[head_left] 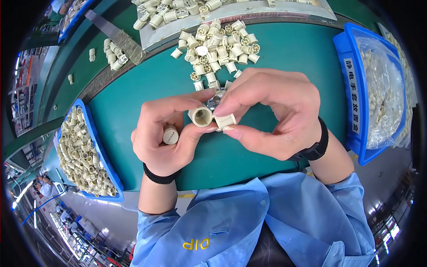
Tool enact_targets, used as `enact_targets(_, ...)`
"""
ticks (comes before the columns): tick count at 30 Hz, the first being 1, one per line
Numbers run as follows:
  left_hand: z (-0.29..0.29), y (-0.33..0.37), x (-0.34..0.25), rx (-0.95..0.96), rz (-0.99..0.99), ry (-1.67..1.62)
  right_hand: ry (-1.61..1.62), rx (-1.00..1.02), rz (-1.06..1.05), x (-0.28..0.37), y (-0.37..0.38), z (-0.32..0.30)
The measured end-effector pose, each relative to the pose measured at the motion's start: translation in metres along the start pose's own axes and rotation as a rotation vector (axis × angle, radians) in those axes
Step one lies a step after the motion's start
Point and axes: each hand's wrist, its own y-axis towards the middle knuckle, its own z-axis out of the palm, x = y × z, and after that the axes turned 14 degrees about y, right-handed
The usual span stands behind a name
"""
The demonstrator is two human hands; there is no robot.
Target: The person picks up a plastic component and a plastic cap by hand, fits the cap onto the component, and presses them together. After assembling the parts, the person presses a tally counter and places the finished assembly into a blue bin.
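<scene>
Between the thumb and index finger of my left hand [162, 131] is a hollow cream plastic sleeve [201, 115], its round open end toward me. A second cream part, a capped cylinder [170, 135], is tucked in the same palm. My right hand [275, 111] pinches a smaller cream plastic cap [225, 121] right beside the sleeve's mouth; whether the two touch, I cannot tell. Just behind them a shiny metal piece [215, 101] shows partly between my fingers. Beyond my hands, a loose pile of cream plastic caps [218, 46] spreads over the green mat [129, 107].
On the left stands a blue bin [111, 180] full of cream sleeves. At the right is another blue bin [351, 84] with clear bags of parts. A metal tray [160, 38] heaped with parts sits at the back, near a taped strip [115, 35] and several loose sleeves [114, 55].
</scene>
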Motion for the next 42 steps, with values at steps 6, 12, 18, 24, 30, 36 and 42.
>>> enact_targets(6, -0.009, 0.003, 0.002, 0.145, 0.052, 0.142, 0.118, -0.079, 0.023, -0.004, -0.003, 0.002)
enact_targets(12, -0.018, 0.006, 0.003, 0.271, 0.090, 0.237, -0.115, 0.012, -0.082, -0.004, -0.001, -0.002)
enact_targets(18, -0.023, 0.004, -0.002, 0.372, -0.099, 0.148, -0.299, 0.046, -0.159, -0.002, -0.001, -0.003)
enact_targets(24, -0.030, 0.006, -0.006, 0.560, -0.414, 0.002, -0.417, 0.061, -0.165, -0.004, -0.006, -0.004)
enact_targets(30, -0.020, 0.009, -0.006, 0.532, -0.325, 0.170, -0.640, 0.185, -0.139, 0.000, -0.008, -0.011)
enact_targets(36, -0.019, 0.010, -0.006, 0.504, -0.252, 0.387, -0.770, 0.229, -0.017, 0.007, -0.009, -0.005)
enact_targets(42, -0.020, 0.010, -0.006, 0.494, -0.236, 0.397, -0.762, 0.152, -0.097, -0.001, -0.013, 0.002)
